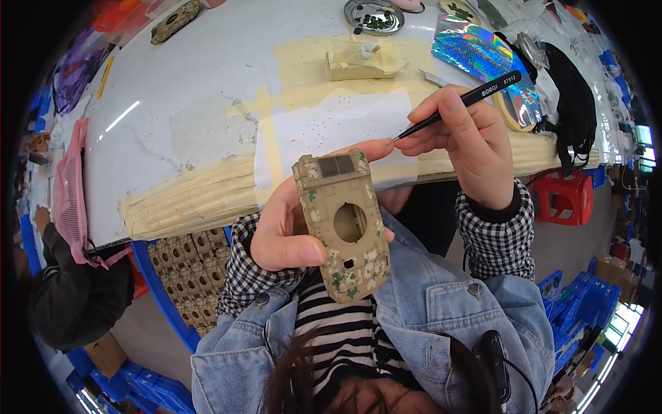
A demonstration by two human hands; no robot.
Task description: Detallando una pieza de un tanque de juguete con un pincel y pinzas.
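Observation:
My left hand [279, 238] grips a tan camouflage model tank hull [324, 228], tilted upright in front of my chest. The hull has a round opening in its middle, a small dark square hole below it and dark panels at the upper end. Black tweezers [476, 95] are pinched in my right hand [486, 148]. Their pointed tip meets the outstretched left index fingertip, just beyond the hull; whether a tiny part sits there is too small to tell. Several tiny specks lie on a white paper sheet [303, 127] taped to the table.
A taped block [364, 62] stands behind the paper, with a knife blade [433, 78] and a shiny holographic sheet [476, 48] to its right. A metal dish [393, 26] holds small dark pieces. Several similar hulls fill a blue crate [148, 265] at lower left. A person [83, 297] sits at left.

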